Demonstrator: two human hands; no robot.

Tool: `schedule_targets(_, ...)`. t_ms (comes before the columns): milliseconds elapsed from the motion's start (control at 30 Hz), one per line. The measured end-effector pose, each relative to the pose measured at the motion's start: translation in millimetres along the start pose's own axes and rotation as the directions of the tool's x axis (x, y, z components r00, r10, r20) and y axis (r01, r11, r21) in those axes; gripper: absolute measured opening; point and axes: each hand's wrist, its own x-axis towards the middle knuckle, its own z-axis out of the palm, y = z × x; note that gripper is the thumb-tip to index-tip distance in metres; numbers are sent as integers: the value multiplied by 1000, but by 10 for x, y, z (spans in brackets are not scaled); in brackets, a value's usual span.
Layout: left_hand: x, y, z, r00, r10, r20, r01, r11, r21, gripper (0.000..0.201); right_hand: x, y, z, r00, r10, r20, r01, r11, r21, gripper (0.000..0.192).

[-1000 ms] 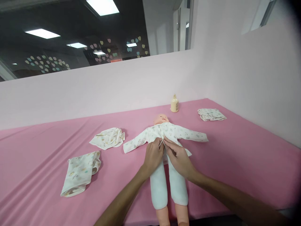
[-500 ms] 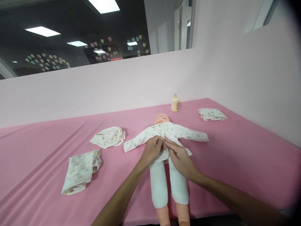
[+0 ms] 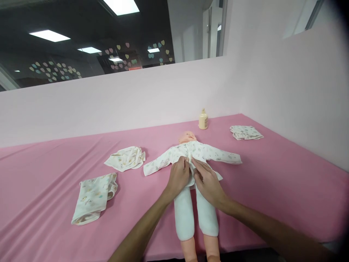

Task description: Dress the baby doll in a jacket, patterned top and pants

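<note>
A doll (image 3: 191, 174) lies on its back on the pink table (image 3: 272, 174), head toward the far wall, legs toward the near edge. It wears a printed white shirt (image 3: 209, 153) w/ both sleeves spread out flat to the sides, and white pants (image 3: 195, 214); the bare feet reach the table's near edge.

Both hands meet at the doll's waist, right at the shirt front. Left hand (image 3: 178, 177) rests over the doll's left-of-centre belly, fingers curled and pinching the shirt edge. Right hand (image 3: 207, 182) sits just beside it, touching it at the fingertips, thumb and forefinger pinched on the same bit of fabric at the shirt's centre line. Whether they hold a tie or a snap is too small to tell.

Around: a crumpled printed garment (image 3: 125, 159) left of the doll, near the sleeve end but apart from it. A folded printed cloth (image 3: 93, 198) nearer the front-left, well apart. A small cream bottle (image 3: 203, 120) stands upright near the wall behind the doll's head. A folded cloth stack (image 3: 246, 132) lies at far right, near the corner.
</note>
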Motion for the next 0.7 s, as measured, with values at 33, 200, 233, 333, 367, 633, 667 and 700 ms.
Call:
schedule_targets(33,-1,-1,0,1000,-5,-1,5,1000,-6,29,1,-6,-2,1000,16,2,-16,1000,15,56)
schedule_targets(200,1,15,-6,1000,-4,24,4,999,-33,26,32,-50,-44,980,197,39,-201,958,203,49)
schedule_targets(233,1,19,-7,1000,5,25,-4,999,-41,26,42,-55,-55,973,227,50,-232,942,241,48)
schedule_targets(333,-1,20,-12,999,25,21,-24,997,-73,27,68,-58,-86,960,271,78,-281,900,333,46)
schedule_targets(367,-2,16,-14,999,27,22,-25,996,-87,27,72,-55,-95,958,274,83,-286,891,352,45)
schedule_targets(633,20,-11,-21,1000,2,20,1,992,-130,30,51,-29,-99,963,254,87,-268,895,357,43)
schedule_targets(667,20,-3,-32,1000,-2,27,6,992,-127,30,50,-22,-97,964,252,85,-265,900,347,43)
schedule_targets(700,14,6,-49,1000,-3,31,6,993,-116,31,51,-12,-96,965,252,77,-263,906,331,44)
